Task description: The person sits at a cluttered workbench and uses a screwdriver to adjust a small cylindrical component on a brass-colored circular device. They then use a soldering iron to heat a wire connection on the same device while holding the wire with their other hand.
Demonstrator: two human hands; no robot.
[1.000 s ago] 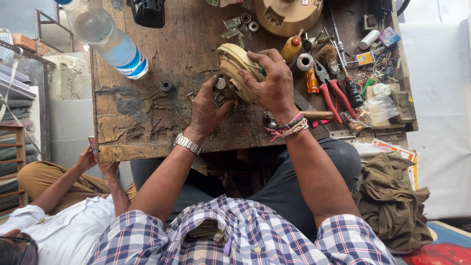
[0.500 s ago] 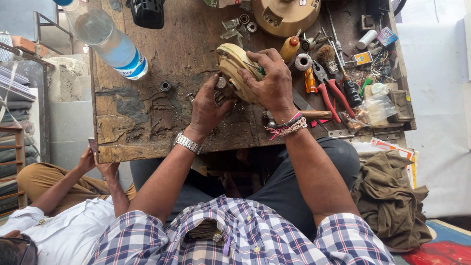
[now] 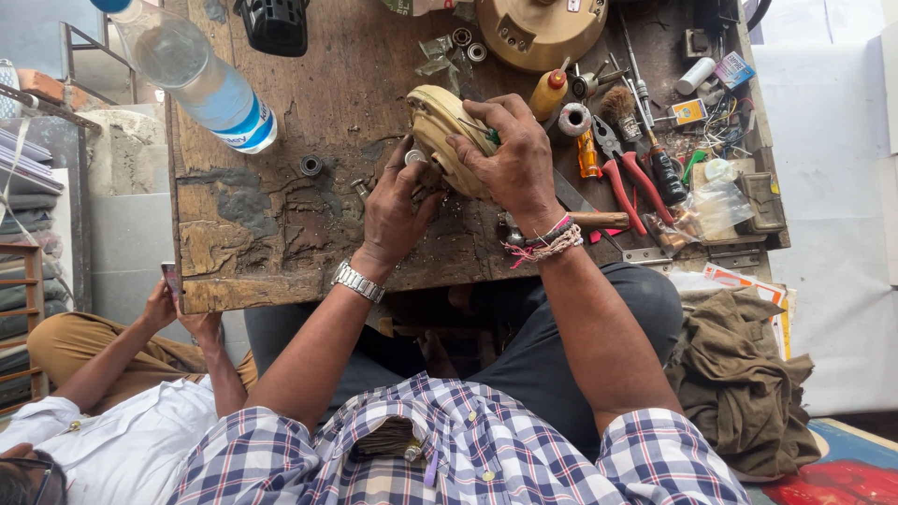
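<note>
My right hand (image 3: 508, 155) grips a beige round metal housing (image 3: 440, 126), holding it tilted on edge on the worn wooden workbench (image 3: 253, 234). My left hand (image 3: 391, 213), with a steel watch at the wrist, presses its fingers against the underside of that housing near a small silver part. Threads are tied around my right wrist. What the left fingers pinch is hidden by the housing.
A water bottle (image 3: 201, 79) lies at the bench's left. A larger beige cover (image 3: 538, 28), bearings (image 3: 311, 165), red-handled pliers (image 3: 622, 173), screwdrivers and small parts crowd the right side. Another person's hands hold a phone (image 3: 172, 281) at lower left. A brown cloth (image 3: 739, 383) lies at right.
Both hands stay on the housing; the left fingers have shifted slightly along its lower edge. The view has barely moved.
</note>
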